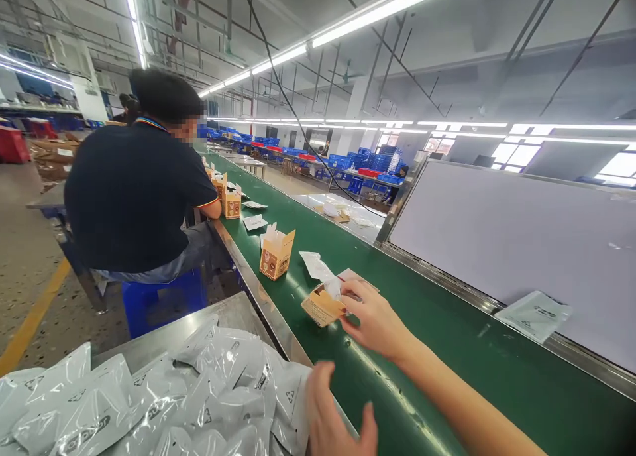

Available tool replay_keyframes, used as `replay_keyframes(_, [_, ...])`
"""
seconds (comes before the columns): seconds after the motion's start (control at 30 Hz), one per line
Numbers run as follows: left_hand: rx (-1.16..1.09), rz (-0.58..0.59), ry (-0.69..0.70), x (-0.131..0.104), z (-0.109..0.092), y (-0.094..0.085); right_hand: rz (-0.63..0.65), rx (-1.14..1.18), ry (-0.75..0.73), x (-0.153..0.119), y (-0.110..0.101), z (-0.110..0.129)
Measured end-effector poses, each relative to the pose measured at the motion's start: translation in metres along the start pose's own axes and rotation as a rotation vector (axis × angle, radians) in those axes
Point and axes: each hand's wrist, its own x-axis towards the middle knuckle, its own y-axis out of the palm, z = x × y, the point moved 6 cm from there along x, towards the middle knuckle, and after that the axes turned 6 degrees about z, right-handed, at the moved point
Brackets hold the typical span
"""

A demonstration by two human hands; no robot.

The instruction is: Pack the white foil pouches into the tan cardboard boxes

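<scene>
My right hand (370, 317) reaches over the green conveyor belt (397, 284), its fingers closed on a small yellow-brown cardboard box (322, 307). The box is tilted, with its flaps up. A whitish plastic bag (318, 266) lies right behind it; I cannot tell whether they touch. Low in the view is my left hand (334, 413), fingers apart and holding nothing, at the belt's near edge. Just left of it, a heap of silvery-white plastic bags (213, 383) covers part of a metal table (236, 317). Another open box (276, 254) stands upright farther along the belt.
A co-worker (134, 197) sits on a blue stool (159, 303) to the left of the belt, beside more open boxes (231, 201). Flat bags (255, 222) lie along the belt. At right, one grey bag (535, 315) leans against a pale slanted panel (511, 250).
</scene>
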Motion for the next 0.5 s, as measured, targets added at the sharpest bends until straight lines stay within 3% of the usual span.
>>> replay_keyframes(0.03, [0.042, -0.133, 0.012, 0.006, -0.003, -0.012, -0.049, 0.009, 0.012, -0.015, -0.01, 0.009])
replay_keyframes(0.1, [0.102, -0.254, 0.076, 0.015, -0.011, -0.024, -0.105, 0.066, 0.011, -0.042, -0.028, 0.03])
replay_keyframes(0.27, [0.074, -0.162, 0.156, 0.015, -0.006, -0.02, 0.116, 0.309, -0.016, -0.087, -0.047, 0.068])
replay_keyframes(0.33, [0.095, -0.157, 0.214, 0.006, -0.007, -0.017, 0.144, 0.429, 0.05, -0.099, -0.053, 0.063])
replay_keyframes(0.5, [0.136, -0.143, 0.238, -0.002, -0.013, -0.012, -0.05, 0.786, 0.249, -0.123, -0.077, 0.03])
